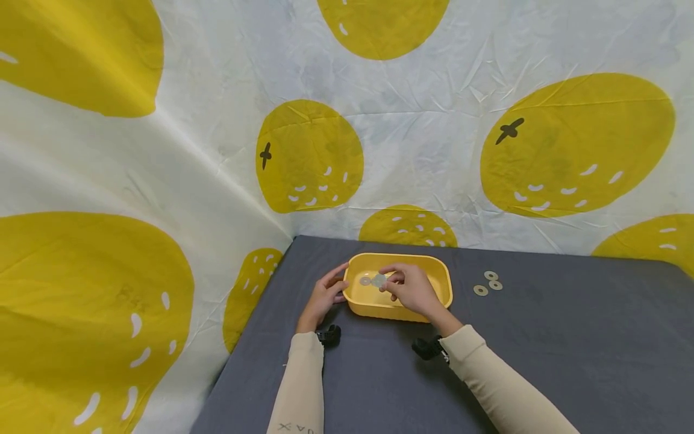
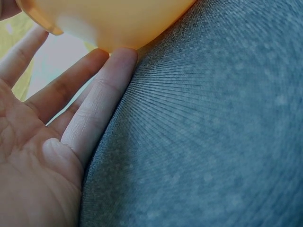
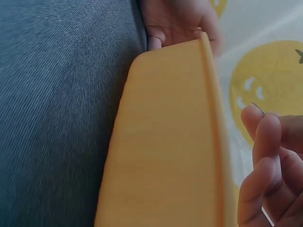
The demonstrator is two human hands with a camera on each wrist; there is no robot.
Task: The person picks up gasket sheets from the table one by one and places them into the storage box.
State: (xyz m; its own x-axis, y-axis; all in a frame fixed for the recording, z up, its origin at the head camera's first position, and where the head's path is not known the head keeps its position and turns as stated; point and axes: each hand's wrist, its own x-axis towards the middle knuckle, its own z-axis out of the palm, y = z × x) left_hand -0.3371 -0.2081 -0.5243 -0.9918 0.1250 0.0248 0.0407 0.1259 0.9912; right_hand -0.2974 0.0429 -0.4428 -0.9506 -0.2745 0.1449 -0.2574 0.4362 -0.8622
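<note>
A yellow plastic basin (image 1: 439,283) stands on the dark cloth. My left hand (image 1: 321,296) holds its left end, thumb at the rim and fingers against the outside. In the left wrist view, the fingers (image 2: 97,111) reach under the basin's curved wall (image 2: 118,23). Above the basin, my right hand (image 1: 414,290) pinches a flat grey metal washer (image 1: 379,280) between thumb and fingertips; its hole cannot be made out. The right wrist view shows only the washer's thin edge (image 3: 258,108). Another washer (image 1: 365,281) appears inside the basin, just left of the held one.
Three washers lie close together right of the basin, a front one (image 1: 480,290) and two behind it, the farthest (image 1: 490,275) near the back. A dark grey cloth (image 1: 569,337) covers the table. Behind it hangs a white curtain (image 1: 412,144) printed with yellow fruit.
</note>
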